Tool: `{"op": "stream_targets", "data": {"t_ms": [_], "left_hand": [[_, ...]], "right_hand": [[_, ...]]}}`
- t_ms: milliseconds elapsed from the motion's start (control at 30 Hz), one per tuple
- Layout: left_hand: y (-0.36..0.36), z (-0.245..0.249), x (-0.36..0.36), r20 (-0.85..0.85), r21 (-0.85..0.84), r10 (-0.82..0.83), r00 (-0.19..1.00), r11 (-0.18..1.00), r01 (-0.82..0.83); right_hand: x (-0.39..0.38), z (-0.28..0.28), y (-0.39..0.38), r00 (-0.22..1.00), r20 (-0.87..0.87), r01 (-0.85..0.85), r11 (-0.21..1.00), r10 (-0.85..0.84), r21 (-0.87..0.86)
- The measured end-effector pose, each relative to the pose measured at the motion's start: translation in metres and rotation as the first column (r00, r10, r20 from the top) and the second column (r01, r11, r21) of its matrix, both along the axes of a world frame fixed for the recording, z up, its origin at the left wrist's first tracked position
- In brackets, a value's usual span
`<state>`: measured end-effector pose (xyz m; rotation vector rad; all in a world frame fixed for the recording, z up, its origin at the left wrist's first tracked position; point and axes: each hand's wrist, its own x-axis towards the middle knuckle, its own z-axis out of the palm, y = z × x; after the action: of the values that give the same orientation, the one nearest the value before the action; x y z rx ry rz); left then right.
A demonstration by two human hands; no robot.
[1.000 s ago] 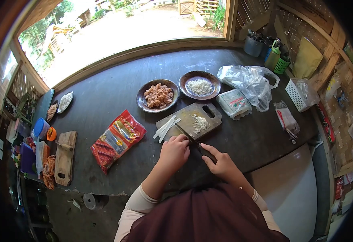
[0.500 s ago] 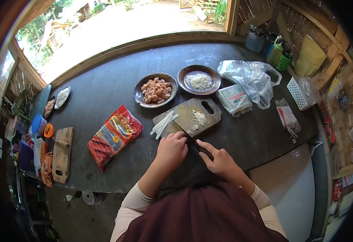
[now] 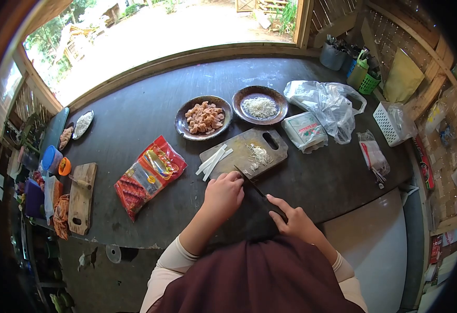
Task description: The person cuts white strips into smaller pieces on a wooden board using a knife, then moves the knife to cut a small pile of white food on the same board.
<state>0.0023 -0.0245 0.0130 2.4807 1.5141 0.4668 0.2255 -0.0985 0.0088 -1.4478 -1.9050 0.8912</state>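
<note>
The knife [image 3: 256, 188] is in my right hand [image 3: 295, 223], which is closed around its dark handle. Its blade slants up and left, with the tip over the near edge of the wooden cutting board [image 3: 227, 151]. My left hand [image 3: 223, 194] rests on that same edge beside the blade, its fingers curled down. Whatever they pinch is hidden under them. White strips [image 3: 214, 161] lie on the board's left part, beyond my left hand. A pile of fine white shreds [image 3: 259, 155] sits on the right part, near the handle hole.
Beyond the board stand a plate of brown-pink chunks [image 3: 204, 117] and a plate of white shreds [image 3: 259, 107]. A red food packet [image 3: 150, 175] lies to the left; plastic bags [image 3: 325, 104] are at the right. Another board [image 3: 82, 203] is far left, beside orange and blue containers.
My right hand has drawn the knife back toward me and to the right, so its tip now sits close to my left fingers. The left hand stays nearly in place.
</note>
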Motion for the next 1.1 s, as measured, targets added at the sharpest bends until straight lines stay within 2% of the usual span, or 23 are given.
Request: {"op": "stream_targets", "data": {"t_ms": [167,233,367,433,533,667,767,833,933,1000,1033,1100], "left_hand": [[0.003,-0.001,-0.003,0.002,-0.009,-0.043,0.999,0.999,0.043],[0.004,-0.002,-0.005,0.003,-0.011,-0.048,0.999,0.999,0.048],[0.01,-0.006,-0.009,0.081,-0.02,-0.084,0.993,0.996,0.086],[0.014,-0.01,-0.012,0.091,-0.001,-0.101,0.991,0.995,0.102],[0.019,-0.011,-0.011,0.111,0.0,-0.106,0.988,0.994,0.106],[0.027,-0.004,-0.009,0.052,-0.078,-0.122,0.991,0.989,0.126],[0.035,-0.003,-0.012,0.044,-0.089,-0.181,0.983,0.979,0.184],[0.04,-0.009,-0.015,0.053,-0.073,-0.23,0.972,0.97,0.233],[0.041,-0.017,-0.02,0.122,-0.062,-0.271,0.955,0.958,0.28],[0.038,-0.019,-0.023,0.293,-0.032,-0.252,0.922,0.962,0.272],[0.038,-0.02,-0.024,0.301,-0.035,-0.25,0.92,0.961,0.273],[0.04,-0.02,-0.025,0.347,-0.055,-0.269,0.898,0.951,0.306]], "right_hand": [[-0.01,0.015,0.014,1.0,0.001,-0.006,0.999,0.006,-0.041],[-0.016,0.017,0.023,1.0,-0.004,-0.01,0.993,0.01,-0.114],[-0.015,0.006,0.028,0.998,-0.051,-0.048,0.999,0.048,0.0],[-0.012,0.019,0.023,0.996,-0.09,-0.025,0.993,0.014,-0.116],[-0.004,0.023,0.016,0.997,-0.081,-0.024,0.987,0.011,-0.161],[0.0,0.017,0.015,0.999,-0.009,-0.05,0.984,0.049,-0.17],[-0.002,0.013,0.019,0.996,-0.052,-0.077,0.988,0.07,-0.136],[-0.005,0.016,0.022,0.994,-0.101,-0.056,0.976,0.035,-0.21],[-0.007,0.01,0.024,0.987,-0.158,-0.054,0.988,0.031,-0.147],[-0.012,0.011,0.023,0.991,-0.135,-0.014,0.995,0.001,-0.097],[-0.014,0.012,0.022,0.992,-0.12,0.023,0.999,-0.028,-0.043],[-0.014,0.014,0.02,0.99,-0.139,0.019,0.998,-0.028,-0.059]]}}
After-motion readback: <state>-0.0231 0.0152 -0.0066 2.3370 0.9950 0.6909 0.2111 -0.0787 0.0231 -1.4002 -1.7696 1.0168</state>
